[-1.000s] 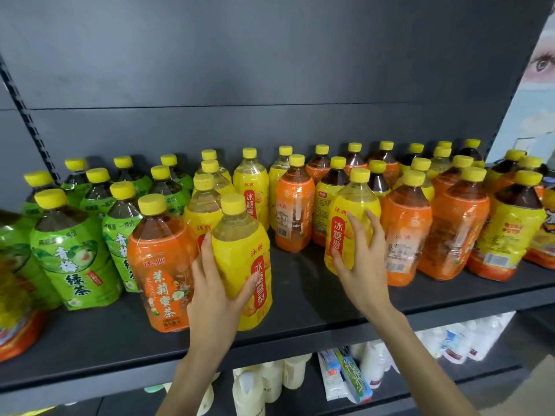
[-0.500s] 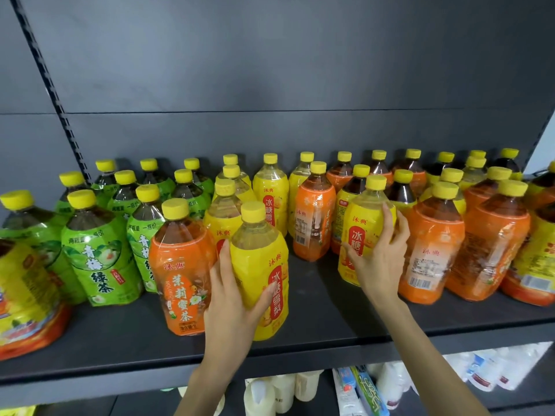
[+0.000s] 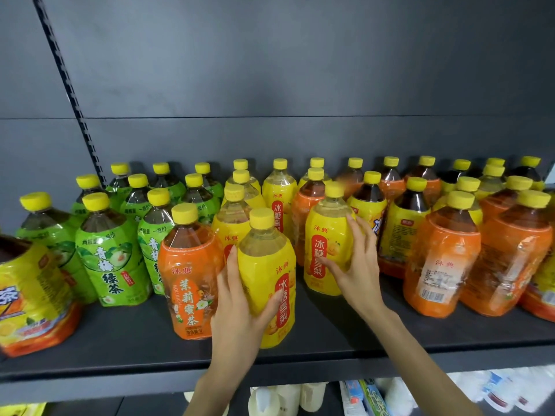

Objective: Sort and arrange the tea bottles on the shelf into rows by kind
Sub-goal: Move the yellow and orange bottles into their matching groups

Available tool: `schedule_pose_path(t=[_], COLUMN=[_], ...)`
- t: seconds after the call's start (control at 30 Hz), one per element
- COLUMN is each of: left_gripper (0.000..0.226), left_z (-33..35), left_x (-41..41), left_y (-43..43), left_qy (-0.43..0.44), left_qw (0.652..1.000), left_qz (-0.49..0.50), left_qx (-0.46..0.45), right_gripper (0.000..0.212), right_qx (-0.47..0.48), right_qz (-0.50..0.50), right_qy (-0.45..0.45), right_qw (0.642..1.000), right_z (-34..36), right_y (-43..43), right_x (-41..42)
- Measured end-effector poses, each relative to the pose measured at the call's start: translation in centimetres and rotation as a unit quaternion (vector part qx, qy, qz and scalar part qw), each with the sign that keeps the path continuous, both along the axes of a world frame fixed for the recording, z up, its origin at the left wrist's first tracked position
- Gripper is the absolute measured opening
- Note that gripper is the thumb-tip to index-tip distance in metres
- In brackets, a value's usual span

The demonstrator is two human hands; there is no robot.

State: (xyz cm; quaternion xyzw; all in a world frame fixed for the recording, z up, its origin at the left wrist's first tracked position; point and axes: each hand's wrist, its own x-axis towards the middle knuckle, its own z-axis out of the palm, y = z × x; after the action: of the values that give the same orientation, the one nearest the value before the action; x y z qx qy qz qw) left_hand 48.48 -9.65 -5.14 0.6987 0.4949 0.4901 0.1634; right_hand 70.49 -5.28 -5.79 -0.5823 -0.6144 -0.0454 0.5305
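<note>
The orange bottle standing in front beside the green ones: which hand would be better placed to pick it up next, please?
Left, probably. The left hand grips the front yellow bottle, directly beside the orange bottle; the right hand holds a second yellow bottle farther away, beyond the first.

With arms extended, the left hand (image 3: pixel 240 307) grips the near yellow bottle (image 3: pixel 267 265), the right hand (image 3: pixel 357 265) the farther yellow bottle (image 3: pixel 327 244).

沐典 and 冰糖雪梨 are being shown on the front yellow bottle (image 3: pixel 264 265). Touching its left: 沐典, 茉莉蜜茶 are being displayed on the orange bottle (image 3: pixel 189 283). Further left: 青梅绿茶 and 两瓶量 一瓶价 are being shown on the green bottle (image 3: pixel 111 259). Behind it to the right: 沐典, 冰糖雪梨 again, on the second yellow bottle (image 3: pixel 326 253). Far right: 沐典 is being shown on the turned orange bottle (image 3: pixel 441 259); its fine print is unreadable.
</note>
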Motion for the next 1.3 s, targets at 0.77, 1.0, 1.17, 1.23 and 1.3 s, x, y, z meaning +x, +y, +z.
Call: schedule_pose_path(t=[0.77,1.0,1.17,1.23,1.3], left_gripper=[0.092,0.090,0.090,0.090,0.090], left_z=[-0.3,-0.2,-0.4,-0.3,-0.2], left_x=[-0.6,-0.4,-0.4,-0.4,-0.4], left_y=[0.1,0.0,0.2,0.1,0.1], left_qy=[0.009,0.003,0.003,0.003,0.004], left_qw=[1.000,1.000,1.000,1.000,1.000], left_qz=[0.003,-0.003,-0.001,0.000,0.003], left_qx=[0.005,0.008,-0.002,-0.006,-0.006], right_gripper=[0.104,0.050,0.054,0.062,0.066], right_qx=[-0.056,0.029,-0.018,-0.062,-0.082], right_qz=[0.004,0.091,0.035,0.074,0.105], right_qy=[-0.109,-0.068,0.008,0.015,0.016], right_qw=[0.992,0.993,0.999,0.995,0.991], right_z=[1.2,2.7,5.3,5.9,6.0], right_y=[4.4,5.1,7.9,8.6,8.9], right_x=[-7.4,-2.0,-0.4,-0.3,-0.4])
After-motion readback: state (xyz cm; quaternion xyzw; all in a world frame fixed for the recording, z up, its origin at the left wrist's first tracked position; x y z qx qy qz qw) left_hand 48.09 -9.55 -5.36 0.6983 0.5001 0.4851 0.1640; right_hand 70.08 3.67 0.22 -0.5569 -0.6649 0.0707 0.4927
